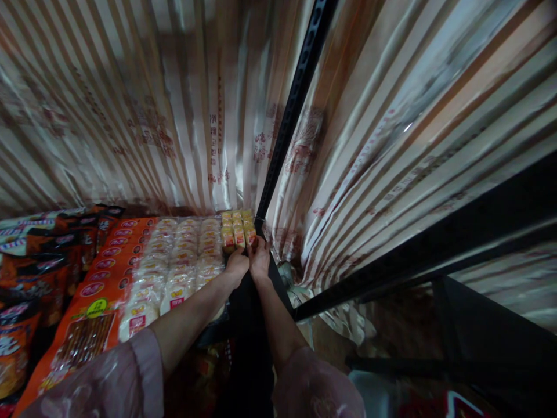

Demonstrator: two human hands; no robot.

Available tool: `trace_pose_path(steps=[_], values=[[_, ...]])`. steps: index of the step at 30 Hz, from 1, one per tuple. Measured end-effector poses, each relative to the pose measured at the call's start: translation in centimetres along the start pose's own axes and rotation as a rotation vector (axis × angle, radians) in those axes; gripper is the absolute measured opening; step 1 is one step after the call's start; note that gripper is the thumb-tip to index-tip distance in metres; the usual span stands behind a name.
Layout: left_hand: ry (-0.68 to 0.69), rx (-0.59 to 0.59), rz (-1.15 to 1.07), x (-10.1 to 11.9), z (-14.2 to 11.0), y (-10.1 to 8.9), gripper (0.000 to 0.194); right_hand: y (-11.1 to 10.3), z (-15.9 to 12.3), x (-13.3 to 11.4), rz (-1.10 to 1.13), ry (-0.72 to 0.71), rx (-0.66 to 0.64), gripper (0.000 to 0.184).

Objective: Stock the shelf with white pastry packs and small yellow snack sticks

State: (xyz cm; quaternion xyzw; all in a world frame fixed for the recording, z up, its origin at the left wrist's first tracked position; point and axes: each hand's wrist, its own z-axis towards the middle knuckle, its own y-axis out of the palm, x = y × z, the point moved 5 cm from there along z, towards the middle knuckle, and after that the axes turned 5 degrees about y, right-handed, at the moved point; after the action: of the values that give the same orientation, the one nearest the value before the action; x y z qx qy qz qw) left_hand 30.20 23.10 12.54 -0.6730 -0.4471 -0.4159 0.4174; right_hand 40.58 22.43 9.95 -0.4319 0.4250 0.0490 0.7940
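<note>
Both my arms reach forward to the back of a shelf. My left hand (237, 264) and my right hand (260, 257) sit side by side, fingers curled against a block of small yellow snack packets (237, 232) stacked at the shelf's right end, beside a black upright post (296, 104). Whether the fingers grip the packets or just press on them is not clear. Rows of pale round cakes in clear wrappers (178, 261) lie just left of the yellow packets.
Orange snack bags (98, 290) lie further left, with dark orange-and-black bags (39, 273) at the far left. A striped plastic sheet (152, 104) hangs behind. A black shelf rail (435, 244) runs to the right.
</note>
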Motion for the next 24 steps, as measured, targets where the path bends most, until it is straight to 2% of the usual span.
trace_pose_path(steps=[13,24], values=[[-0.003,-0.039,0.045,0.4,-0.5,0.5,0.031,0.2,-0.2,1.0,0.049,-0.029,0.003,0.04],[0.005,-0.015,0.128,0.7,-2.4,0.9,0.017,-1.4,-1.6,0.6,0.021,-0.027,0.042,0.037]])
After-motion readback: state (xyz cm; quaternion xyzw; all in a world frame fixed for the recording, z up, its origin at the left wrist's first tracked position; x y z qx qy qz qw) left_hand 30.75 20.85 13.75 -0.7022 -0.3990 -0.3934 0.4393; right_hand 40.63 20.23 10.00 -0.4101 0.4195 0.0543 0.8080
